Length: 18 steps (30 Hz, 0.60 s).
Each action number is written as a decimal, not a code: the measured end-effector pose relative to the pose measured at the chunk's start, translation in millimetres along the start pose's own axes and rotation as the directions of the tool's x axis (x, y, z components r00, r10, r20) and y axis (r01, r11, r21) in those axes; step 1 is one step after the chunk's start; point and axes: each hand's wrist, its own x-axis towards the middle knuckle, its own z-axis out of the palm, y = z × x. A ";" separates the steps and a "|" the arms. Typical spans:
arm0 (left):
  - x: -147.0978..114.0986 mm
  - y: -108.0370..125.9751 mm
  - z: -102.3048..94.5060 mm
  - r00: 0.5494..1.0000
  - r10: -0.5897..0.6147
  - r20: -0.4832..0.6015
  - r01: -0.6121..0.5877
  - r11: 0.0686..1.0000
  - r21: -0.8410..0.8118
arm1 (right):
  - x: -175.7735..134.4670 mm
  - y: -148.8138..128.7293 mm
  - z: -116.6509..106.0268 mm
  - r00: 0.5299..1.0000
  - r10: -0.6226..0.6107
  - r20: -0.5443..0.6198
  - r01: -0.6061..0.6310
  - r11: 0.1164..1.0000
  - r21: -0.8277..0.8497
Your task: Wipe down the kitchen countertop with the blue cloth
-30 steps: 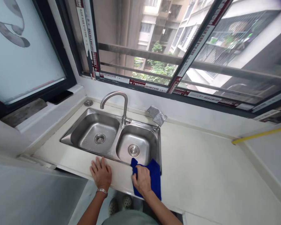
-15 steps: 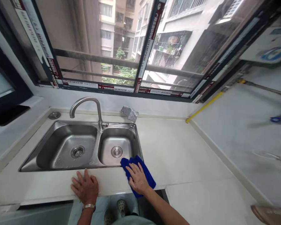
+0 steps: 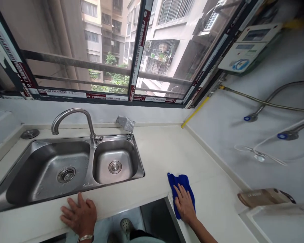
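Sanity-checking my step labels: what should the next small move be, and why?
Probably slide the blue cloth farther right across the countertop: the right grip lies flat on it, the cloth sits right of the sink, and the countertop continues beyond it toward the right wall.

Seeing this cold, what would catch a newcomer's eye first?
Most likely the vivid blue cloth under the right hand, on the pale counter right of the sink. Next, perhaps the arched tap behind the sink, then the yellow pipe at the counter's far right corner.
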 end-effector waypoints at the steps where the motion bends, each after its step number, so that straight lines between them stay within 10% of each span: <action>1: 0.3 0.5 -0.5 1.000 0.000 0.008 0.000 1.000 -0.007 | -6.8 4.9 2.5 0.998 0.056 -0.006 -0.056 0.998 -0.020; 6: 0.2 1.6 3.0 0.999 -0.009 0.032 0.010 0.999 -0.035 | -15.5 -2.1 12.0 0.957 0.284 -0.063 -0.290 0.951 -0.111; 18: 9.4 6.6 -3.0 0.993 -0.090 0.077 0.102 0.978 -0.180 | 40.9 -8.3 4.4 0.960 0.269 -0.077 -0.272 0.961 -0.041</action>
